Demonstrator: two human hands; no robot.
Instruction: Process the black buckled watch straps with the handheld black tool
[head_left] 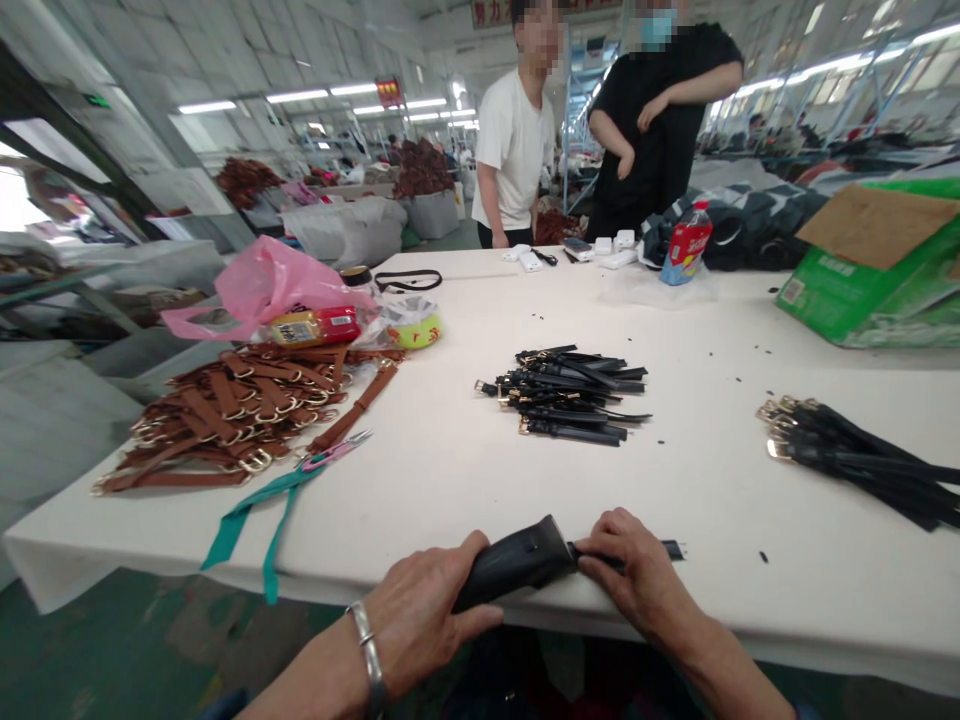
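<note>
At the table's front edge, my left hand (pixel 416 612) is wrapped round a wide, dark, smooth piece (pixel 517 562) with a small mark near its flared end. I cannot make out exactly what it is. Just to the right, my right hand (pixel 637 570) pinches a narrow black strap (pixel 673 549), whose end sticks out past the fingers. Strap and wide piece meet between my hands; how they join is hidden. Beyond them lies a pile of short black buckle straps (pixel 574 395). More black straps with gold buckles (pixel 855 450) lie at the right.
Brown buckle straps (pixel 240 410) are heaped on the left of the white table (pixel 450 470). Scissors (pixel 337 452) with a teal ribbon (pixel 251 515) lie nearby. Farther back are a pink bag (pixel 262 285), a bottle (pixel 686 243) and a green box (pixel 870 270). Two people stand behind.
</note>
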